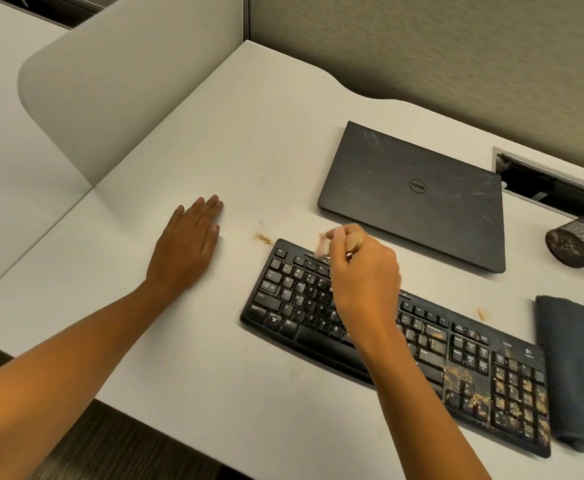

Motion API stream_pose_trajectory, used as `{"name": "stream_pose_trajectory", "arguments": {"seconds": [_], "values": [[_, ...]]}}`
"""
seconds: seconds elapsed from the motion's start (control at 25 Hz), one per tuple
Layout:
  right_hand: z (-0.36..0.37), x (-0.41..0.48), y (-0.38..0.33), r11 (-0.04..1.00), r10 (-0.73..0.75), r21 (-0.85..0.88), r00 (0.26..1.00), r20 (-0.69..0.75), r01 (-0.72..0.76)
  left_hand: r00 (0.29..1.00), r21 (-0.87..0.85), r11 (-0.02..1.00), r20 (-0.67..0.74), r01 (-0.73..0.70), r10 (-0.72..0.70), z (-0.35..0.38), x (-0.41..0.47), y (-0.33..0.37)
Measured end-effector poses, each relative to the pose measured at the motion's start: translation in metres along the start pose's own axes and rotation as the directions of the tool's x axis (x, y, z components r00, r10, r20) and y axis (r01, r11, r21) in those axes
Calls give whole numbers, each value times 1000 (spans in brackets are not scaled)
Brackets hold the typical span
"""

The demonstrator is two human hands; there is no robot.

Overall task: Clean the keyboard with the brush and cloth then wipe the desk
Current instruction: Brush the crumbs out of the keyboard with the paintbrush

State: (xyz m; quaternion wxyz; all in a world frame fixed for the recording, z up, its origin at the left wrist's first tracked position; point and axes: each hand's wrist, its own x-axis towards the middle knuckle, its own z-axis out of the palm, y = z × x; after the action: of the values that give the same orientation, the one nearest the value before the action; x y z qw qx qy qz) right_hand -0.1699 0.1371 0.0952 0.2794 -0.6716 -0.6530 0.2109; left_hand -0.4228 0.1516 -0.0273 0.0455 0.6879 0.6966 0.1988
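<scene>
A black keyboard (463, 358) lies slanted on the white desk (242, 140), its right end and number pad speckled with tan crumbs. My right hand (363, 275) grips a small wooden-handled brush (354, 241) over the keyboard's upper left keys; the bristles are blurred near the function row. My left hand (188, 245) rests flat on the desk, to the left of the keyboard. A folded dark grey cloth (577, 368) lies just right of the keyboard. A small heap of crumbs (263, 239) sits on the desk by the keyboard's top left corner.
A closed black laptop (415, 192) lies behind the keyboard. A mesh pen holder (577, 245) lies on its side at the right edge, below a cable slot (546, 181). Partition walls stand behind and to the left. One crumb (481, 313) lies between keyboard and cloth.
</scene>
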Motion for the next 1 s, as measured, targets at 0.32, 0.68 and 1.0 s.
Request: {"name": "stream_pose_trajectory", "arguments": {"seconds": [0.32,0.68,1.0], "values": [[-4,0,2,996,-7,-90,1000,-10,6,1000,7,1000,-4,-4,4,1,0,-1],[-11,6,-6,984,23,-179,998,61,-11,1000,13,1000,-1,-3,3,2,0,-1],[10,8,-19,951,88,250,934,346,-183,1000,18,1000,10,0,0,3,1,-2]]}}
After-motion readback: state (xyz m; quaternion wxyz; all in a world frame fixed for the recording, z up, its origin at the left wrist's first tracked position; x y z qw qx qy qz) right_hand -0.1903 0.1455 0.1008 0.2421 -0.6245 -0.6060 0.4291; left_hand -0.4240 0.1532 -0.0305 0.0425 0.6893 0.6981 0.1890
